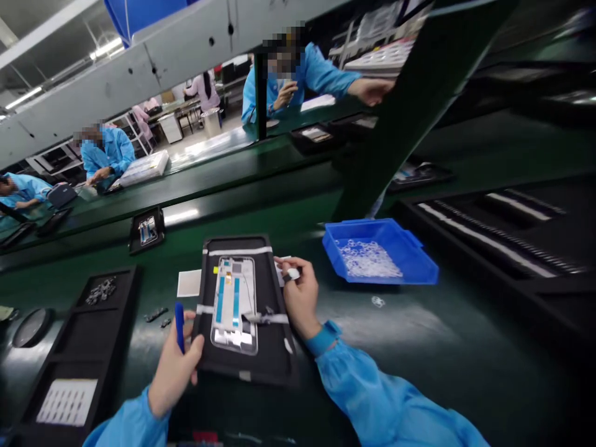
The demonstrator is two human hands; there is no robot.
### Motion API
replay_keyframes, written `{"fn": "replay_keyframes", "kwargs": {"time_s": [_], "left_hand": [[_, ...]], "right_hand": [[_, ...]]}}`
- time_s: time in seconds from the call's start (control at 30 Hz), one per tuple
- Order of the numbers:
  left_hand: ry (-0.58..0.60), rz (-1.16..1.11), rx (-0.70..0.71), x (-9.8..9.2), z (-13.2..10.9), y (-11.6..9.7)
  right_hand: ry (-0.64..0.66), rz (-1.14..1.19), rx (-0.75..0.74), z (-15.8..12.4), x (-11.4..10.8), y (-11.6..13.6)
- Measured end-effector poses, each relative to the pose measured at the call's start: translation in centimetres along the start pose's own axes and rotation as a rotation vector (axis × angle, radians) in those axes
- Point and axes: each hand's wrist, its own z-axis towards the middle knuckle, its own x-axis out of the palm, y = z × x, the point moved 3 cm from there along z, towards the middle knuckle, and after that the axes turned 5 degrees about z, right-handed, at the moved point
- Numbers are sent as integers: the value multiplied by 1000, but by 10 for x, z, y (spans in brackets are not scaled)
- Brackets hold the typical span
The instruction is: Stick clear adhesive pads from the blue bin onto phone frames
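A black foam tray (274,310) lies at a slant between my hands. Inside it sits a phone frame (249,279) with blue strips, a small yellow tab and a dangling flex cable (265,318). My left hand (174,366) grips the tray's left edge, and a slim blue pen-like tool (179,328) stands up from the same hand. At the tray's upper right side, my right hand (302,295) has its fingers closed about the edge. A dark and white band shows on one of its fingers. The fingertips under the tray are hidden.
To the right stands a blue bin (382,273) of small white pieces, near a large black tray (465,273). A sectioned black tray (77,335) holds small parts and a white sheet at left. A green post (410,118) rises ahead. Co-workers (307,74) sit across the line.
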Motion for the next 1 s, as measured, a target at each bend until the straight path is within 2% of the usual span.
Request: {"fn": "replay_keyframes", "kwargs": {"time_s": [0.13, 0.2, 0.27, 0.33, 0.4, 0.5, 0.6, 0.67, 0.77, 0.87, 1.0], "left_hand": [[-16, 14, -164, -5, -58, 71], [8, 47, -186, -1, -75, 93], [27, 111, -152, 2, -83, 103], [1, 199, -66, 2, -82, 101], [-79, 253, 39, -4, -77, 93], [-248, 214, 231, -20, -67, 78], [-445, 136, 442, -42, -55, 68], [-544, 165, 503, -57, -43, 66], [-545, 366, 458, -70, -18, 65], [-512, 531, 401, -73, 9, 68], [-532, 648, 406, -67, 32, 72]], "right_hand": [[-1, 34, 34, 0, 1, 2], [34, 21, 41, -3, 1, 4], [132, -34, 19, -9, 2, 9], [299, -129, -17, -18, 4, 17], [507, -233, -51, -28, 6, 24], [812, -378, -142, -41, 8, 33], [999, -471, -271, -47, 9, 34], [1062, -488, -324, -48, 10, 32], [1102, -487, -332, -50, 10, 27], [1121, -494, -294, -52, 10, 25], [1123, -516, -288, -52, 9, 24]]}}
